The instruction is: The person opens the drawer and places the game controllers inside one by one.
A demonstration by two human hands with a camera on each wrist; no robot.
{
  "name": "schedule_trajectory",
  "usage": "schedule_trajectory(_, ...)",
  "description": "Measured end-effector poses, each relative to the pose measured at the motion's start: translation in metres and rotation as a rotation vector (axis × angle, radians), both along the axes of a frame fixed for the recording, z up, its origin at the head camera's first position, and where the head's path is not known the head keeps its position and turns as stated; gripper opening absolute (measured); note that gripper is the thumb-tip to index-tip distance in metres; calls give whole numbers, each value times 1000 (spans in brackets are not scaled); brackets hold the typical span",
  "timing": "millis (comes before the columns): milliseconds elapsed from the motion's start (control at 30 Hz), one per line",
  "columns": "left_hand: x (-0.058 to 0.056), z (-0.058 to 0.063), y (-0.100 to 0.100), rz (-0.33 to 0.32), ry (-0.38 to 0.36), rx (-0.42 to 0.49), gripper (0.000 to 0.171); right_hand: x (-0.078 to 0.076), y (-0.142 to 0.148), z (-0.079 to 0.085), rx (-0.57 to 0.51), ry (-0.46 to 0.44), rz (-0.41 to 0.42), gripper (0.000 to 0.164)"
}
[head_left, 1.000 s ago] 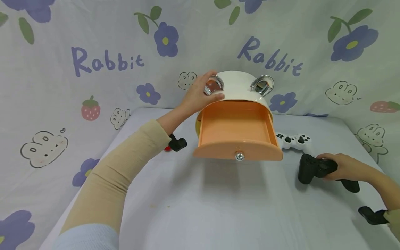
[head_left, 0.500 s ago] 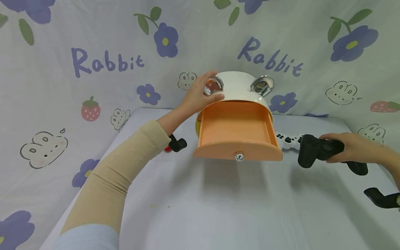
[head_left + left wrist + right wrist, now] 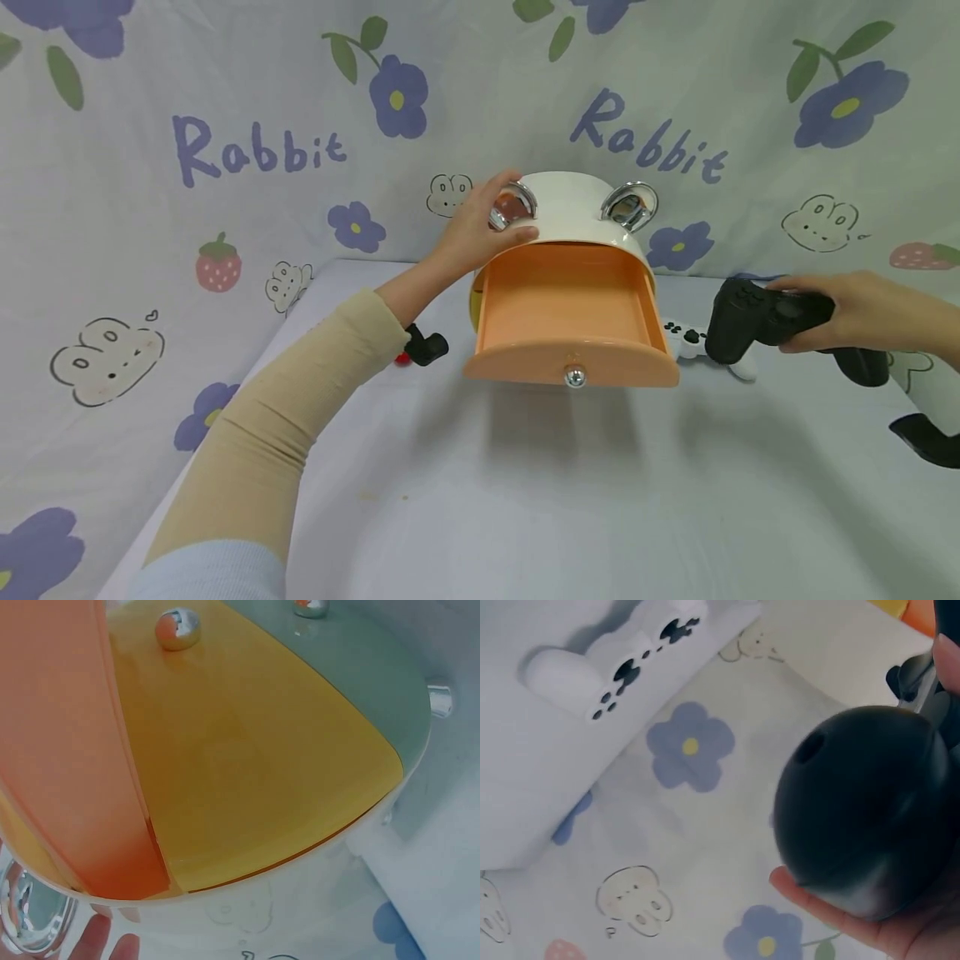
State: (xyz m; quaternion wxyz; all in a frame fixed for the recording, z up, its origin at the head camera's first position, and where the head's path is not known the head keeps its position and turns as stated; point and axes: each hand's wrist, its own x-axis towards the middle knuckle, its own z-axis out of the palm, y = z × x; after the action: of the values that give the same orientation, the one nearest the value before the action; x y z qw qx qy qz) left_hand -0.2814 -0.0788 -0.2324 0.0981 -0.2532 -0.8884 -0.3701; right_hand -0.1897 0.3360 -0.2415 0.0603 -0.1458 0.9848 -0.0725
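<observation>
A white round-topped storage box (image 3: pixel 573 208) with chrome ear handles stands at the back of the table. Its orange top drawer (image 3: pixel 570 321) is pulled out and nothing shows inside. My left hand (image 3: pixel 480 225) rests on the box's top left, fingers curled round the left chrome ear. The left wrist view shows the orange drawer (image 3: pixel 67 750) above a yellow drawer front (image 3: pixel 247 757). My right hand (image 3: pixel 855 321) grips a black game controller (image 3: pixel 772 325) in the air, right of the drawer. In the right wrist view one black controller grip (image 3: pixel 862 810) fills the frame.
A white game controller (image 3: pixel 693 340) lies on the table right of the drawer, partly behind the black one; the white controller (image 3: pixel 615 656) shows from above too. A small black and red object (image 3: pixel 423 346) lies left of the box. Flower-print cloth covers table and wall.
My right hand has lifted the black controller off the table and carried it up and back, toward the open drawer's right side. The left hand and the box have stayed still.
</observation>
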Motion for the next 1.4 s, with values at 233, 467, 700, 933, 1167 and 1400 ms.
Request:
schedule_trajectory(233,0,1,-2,-7,5,0,76,-1,-16,14,-19,36,-58,81)
schedule_trajectory(467,0,0,-3,-8,2,1,76,-3,-36,32,-25,30,-96,83)
schedule_trajectory(700,-2,-1,-3,-1,11,-14,76,-2,-66,47,-9,26,-86,83)
schedule_trajectory(933,-1,0,-4,-13,3,-4,75,-2,-98,56,-35,16,-43,82)
schedule_trajectory(1167,0,0,-3,-5,-3,-17,75,1,-131,62,-91,29,23,73)
schedule_trajectory(1400,2,1,-2,4,2,-38,76,2,-156,62,-133,18,51,70)
